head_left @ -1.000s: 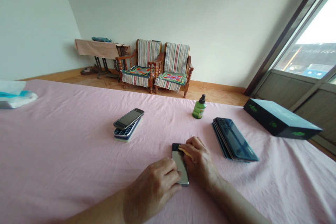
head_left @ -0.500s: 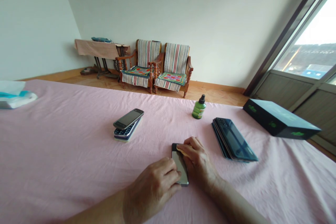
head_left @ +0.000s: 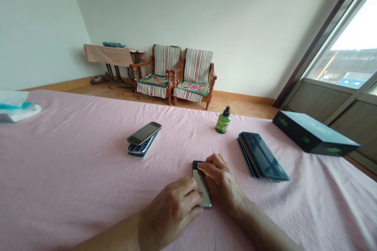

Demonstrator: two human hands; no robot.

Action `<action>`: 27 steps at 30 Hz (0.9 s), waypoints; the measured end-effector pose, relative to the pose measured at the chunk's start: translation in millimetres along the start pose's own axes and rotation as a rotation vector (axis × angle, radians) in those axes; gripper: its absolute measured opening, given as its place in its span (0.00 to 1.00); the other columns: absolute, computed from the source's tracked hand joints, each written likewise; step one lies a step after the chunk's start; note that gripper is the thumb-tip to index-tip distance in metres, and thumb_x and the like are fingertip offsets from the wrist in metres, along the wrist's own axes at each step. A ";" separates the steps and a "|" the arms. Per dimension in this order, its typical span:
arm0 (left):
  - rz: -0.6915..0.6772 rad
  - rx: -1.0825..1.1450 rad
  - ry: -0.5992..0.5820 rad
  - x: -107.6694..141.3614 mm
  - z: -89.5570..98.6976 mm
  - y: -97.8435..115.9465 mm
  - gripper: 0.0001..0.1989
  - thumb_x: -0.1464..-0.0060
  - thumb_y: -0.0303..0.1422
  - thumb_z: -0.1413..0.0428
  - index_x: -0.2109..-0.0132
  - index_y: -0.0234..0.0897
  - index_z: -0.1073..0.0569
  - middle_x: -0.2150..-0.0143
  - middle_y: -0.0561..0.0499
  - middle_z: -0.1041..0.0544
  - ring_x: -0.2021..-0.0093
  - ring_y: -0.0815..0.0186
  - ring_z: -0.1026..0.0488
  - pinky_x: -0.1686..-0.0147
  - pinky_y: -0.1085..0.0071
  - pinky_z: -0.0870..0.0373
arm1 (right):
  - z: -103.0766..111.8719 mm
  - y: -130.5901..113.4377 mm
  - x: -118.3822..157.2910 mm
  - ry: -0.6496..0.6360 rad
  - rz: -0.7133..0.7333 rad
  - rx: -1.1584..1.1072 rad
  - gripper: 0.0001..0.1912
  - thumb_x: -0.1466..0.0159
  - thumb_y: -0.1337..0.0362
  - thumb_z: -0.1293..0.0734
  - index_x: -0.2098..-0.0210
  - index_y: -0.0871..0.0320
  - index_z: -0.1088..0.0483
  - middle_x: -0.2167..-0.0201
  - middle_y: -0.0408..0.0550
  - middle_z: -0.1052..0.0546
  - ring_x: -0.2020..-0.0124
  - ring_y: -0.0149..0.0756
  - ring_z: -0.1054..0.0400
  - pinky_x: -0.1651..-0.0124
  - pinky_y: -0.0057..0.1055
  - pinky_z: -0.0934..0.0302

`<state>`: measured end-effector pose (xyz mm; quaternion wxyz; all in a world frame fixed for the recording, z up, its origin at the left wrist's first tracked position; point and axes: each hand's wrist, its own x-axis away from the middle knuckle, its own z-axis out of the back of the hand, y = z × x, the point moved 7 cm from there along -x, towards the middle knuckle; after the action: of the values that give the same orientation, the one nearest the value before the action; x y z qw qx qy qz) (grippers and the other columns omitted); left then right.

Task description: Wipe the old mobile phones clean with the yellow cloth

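Note:
A dark-edged phone point(head_left: 203, 190) with a pale face lies on the pink cloth in front of me. My left hand point(head_left: 173, 208) grips its left edge with bent fingers. From the right, my right hand point(head_left: 222, 182) presses a small yellowish cloth point(head_left: 205, 170) on the phone's upper part, its fingers closed round the cloth. Further left, a grey phone point(head_left: 144, 133) rests tilted on a keypad phone point(head_left: 141, 149). To the right lies a stack of dark blue phones point(head_left: 262, 157). A green bottle point(head_left: 223, 120) with a black cap stands beyond my right hand.
The pink cloth point(head_left: 88, 164) covers the whole table. A black box point(head_left: 315, 133) sits at the right edge, and a white and teal packet point(head_left: 19, 110) at the far left. Past the table stand two wooden chairs point(head_left: 193, 70) and a covered sewing table point(head_left: 108, 55).

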<state>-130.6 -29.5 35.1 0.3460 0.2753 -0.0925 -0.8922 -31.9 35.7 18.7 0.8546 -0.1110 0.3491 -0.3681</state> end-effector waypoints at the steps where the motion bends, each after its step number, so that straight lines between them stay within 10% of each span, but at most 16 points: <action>1: 0.008 0.005 0.001 0.1 -0.2 -0.6 0.04 0.40 0.24 0.45 0.60 0.35 0.27 0.64 0.51 0.27 0.62 0.65 0.28 0.62 0.71 0.26 | 0.2 -0.7 0.1 0.003 0.004 -0.005 0.16 0.44 0.79 0.42 0.66 0.58 0.27 0.68 0.49 0.34 0.65 0.38 0.40 0.65 0.33 0.39; 27: 0.033 0.013 -0.016 0.3 -0.1 -1.7 0.04 0.43 0.23 0.42 0.61 0.34 0.27 0.63 0.51 0.27 0.62 0.64 0.28 0.61 0.71 0.26 | 2.1 2.7 -0.1 0.028 0.006 -0.005 0.15 0.44 0.79 0.41 0.67 0.59 0.27 0.69 0.49 0.34 0.65 0.39 0.40 0.65 0.33 0.40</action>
<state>-131.7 -28.5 34.3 0.3582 0.2689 -0.1054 -0.8879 -29.1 37.5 19.1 0.8503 -0.1071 0.3624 -0.3664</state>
